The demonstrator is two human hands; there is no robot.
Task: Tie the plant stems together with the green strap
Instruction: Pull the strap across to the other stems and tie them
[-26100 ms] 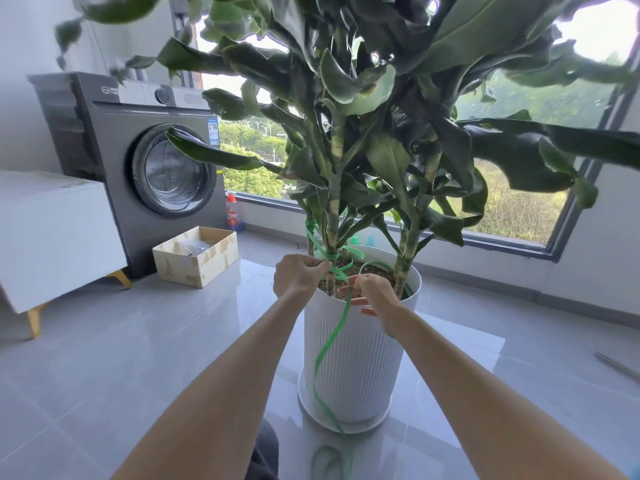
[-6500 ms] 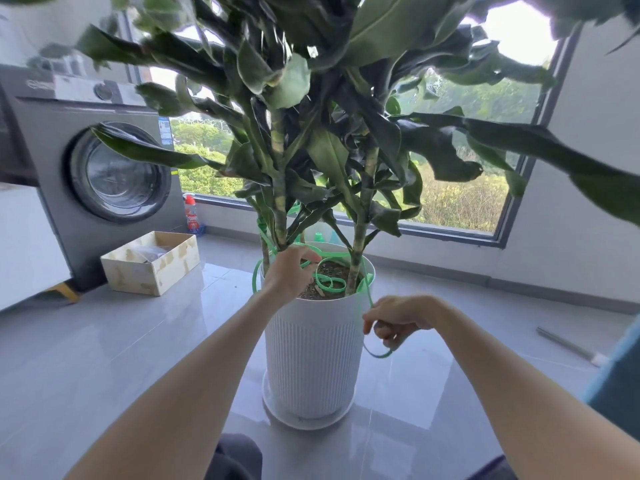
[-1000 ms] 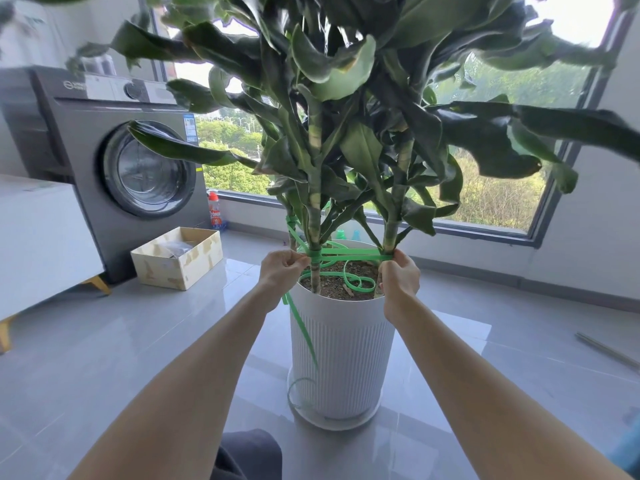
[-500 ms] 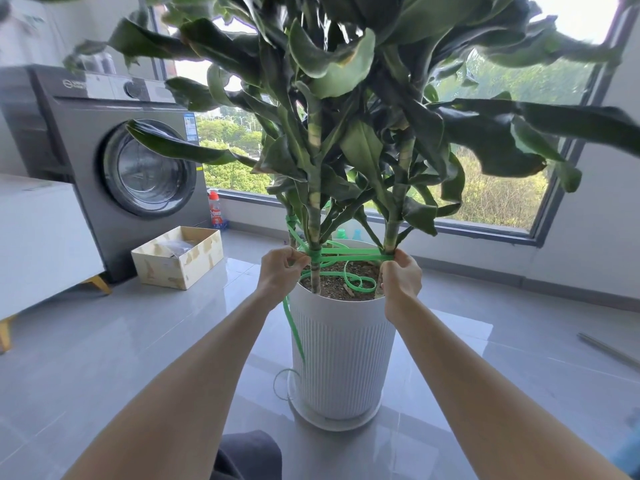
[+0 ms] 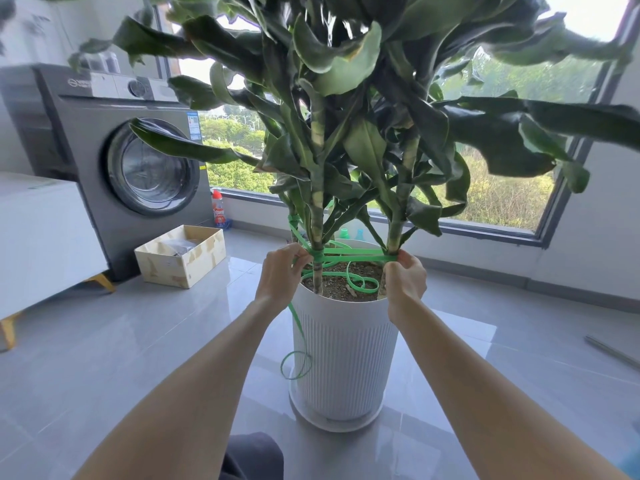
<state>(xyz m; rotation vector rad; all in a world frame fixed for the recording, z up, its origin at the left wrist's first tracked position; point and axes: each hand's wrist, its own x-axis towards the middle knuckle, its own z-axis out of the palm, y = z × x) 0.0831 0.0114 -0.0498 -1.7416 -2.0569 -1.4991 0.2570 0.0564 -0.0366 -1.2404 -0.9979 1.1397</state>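
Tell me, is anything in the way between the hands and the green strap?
Nothing visible. The left hand grips the strap by the left stem, the right hand pinches it by the right stem, and it runs straight between them.

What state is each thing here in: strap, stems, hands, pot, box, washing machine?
strap, taut between two stems, tail hanging beside the pot.
stems, upright, strap at their bases.
left hand, gripping the strap by the left stem.
right hand, pinching the strap by the right stem.
pot, upright on its saucer.
washing machine, door shut.
box, open-topped.
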